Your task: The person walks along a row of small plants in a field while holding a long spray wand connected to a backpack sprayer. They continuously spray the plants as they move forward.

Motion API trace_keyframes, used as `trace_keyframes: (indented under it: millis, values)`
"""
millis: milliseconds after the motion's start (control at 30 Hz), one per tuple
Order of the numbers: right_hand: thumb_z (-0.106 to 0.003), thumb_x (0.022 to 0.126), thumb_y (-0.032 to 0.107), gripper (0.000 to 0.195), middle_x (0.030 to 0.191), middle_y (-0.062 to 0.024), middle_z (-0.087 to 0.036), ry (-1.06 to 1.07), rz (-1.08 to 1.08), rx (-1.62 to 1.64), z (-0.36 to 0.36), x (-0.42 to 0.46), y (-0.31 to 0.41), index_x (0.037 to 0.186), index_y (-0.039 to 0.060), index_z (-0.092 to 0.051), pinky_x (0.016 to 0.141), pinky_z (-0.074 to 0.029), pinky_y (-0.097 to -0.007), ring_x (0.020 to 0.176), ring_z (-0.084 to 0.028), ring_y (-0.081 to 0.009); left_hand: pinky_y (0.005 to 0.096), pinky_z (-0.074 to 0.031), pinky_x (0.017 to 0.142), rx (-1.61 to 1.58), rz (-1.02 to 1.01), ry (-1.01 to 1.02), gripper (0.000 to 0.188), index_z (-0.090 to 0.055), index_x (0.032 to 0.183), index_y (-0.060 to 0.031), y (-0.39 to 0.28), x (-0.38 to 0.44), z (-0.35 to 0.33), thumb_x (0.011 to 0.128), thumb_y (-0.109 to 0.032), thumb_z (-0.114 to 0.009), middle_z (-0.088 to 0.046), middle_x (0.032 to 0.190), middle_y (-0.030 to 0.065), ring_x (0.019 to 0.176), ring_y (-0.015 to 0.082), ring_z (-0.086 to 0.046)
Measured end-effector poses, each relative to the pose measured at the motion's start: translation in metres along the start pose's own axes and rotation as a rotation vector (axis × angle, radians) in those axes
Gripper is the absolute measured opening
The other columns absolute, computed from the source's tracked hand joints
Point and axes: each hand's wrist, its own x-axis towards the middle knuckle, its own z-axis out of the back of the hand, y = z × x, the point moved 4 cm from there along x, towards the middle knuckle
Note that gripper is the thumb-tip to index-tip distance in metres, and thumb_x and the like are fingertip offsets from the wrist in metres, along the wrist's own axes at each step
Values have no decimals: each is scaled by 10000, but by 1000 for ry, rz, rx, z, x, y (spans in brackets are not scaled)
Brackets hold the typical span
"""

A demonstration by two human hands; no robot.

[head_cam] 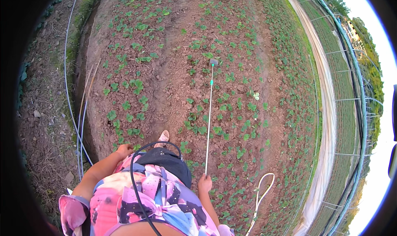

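Note:
My right hand (204,184) is closed around the near end of a long, thin white wand (209,127), which looks like a sprayer lance. The wand reaches forward over the bed, with a green joint (211,82) near its far end. At its tip sits a small grey, box-like head (214,62) among young leafy plants (229,77); whether it touches the soil I cannot tell. Beside my hip on the left, my left hand (124,150) hangs with bent fingers, near a dark mesh bag or garment (167,163). Its palm is hidden.
A pale hose (257,198) loops over the plants at right. Between two planted strips runs a bare soil furrow (164,81), where my shoe (164,136) stands. Thin poles (82,127) lie along a ditch (85,46) at left. Rolled plastic sheeting (327,112) and a tunnel frame (361,118) border the right.

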Motion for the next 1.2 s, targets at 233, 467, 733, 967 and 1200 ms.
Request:
trace_keyframes:
  millis: [233,467,733,967,1200]
  values:
    - [-533,826,354,328,719,-203,-615,-22,8,-58,-2,13,15,781,39,-611,630,-453,-489,687,-588,-397,327,-477,793,-6,-38,-13,383,-613,1021,-21,6,3,-2,722,-259,-634,-639,929,171,859,258,-621]
    - [-540,832,356,349,655,-171,-596,61,32,184,-17,20,2,798,16,-611,577,-453,-431,615,-584,-332,329,-476,784,-58,-18,4,358,-614,1012,-19,9,5,-3,735,-246,-627,-640,918,166,848,255,-621]
    - [-480,873,428,364,466,32,-345,661,-635,947,-35,-7,-20,685,117,-499,330,-190,-239,338,-280,-85,325,-477,779,-84,-20,-11,343,-617,1000,-18,18,10,-4,735,-235,-624,-642,908,159,834,249,-623]
    - [-468,877,423,441,530,-57,-478,403,-426,704,-41,-2,-70,684,34,-539,436,-351,-345,454,-459,-190,331,-475,793,-2,-44,-8,348,-618,1000,-20,-5,7,7,726,-236,-622,-639,921,165,862,258,-620]
    - [-485,859,368,425,718,-238,-589,100,-59,228,0,27,-4,771,-32,-599,655,-431,-456,702,-575,-386,340,-475,798,-30,-13,-6,353,-618,1004,-21,12,32,2,697,-194,-605,-638,929,173,865,259,-620]
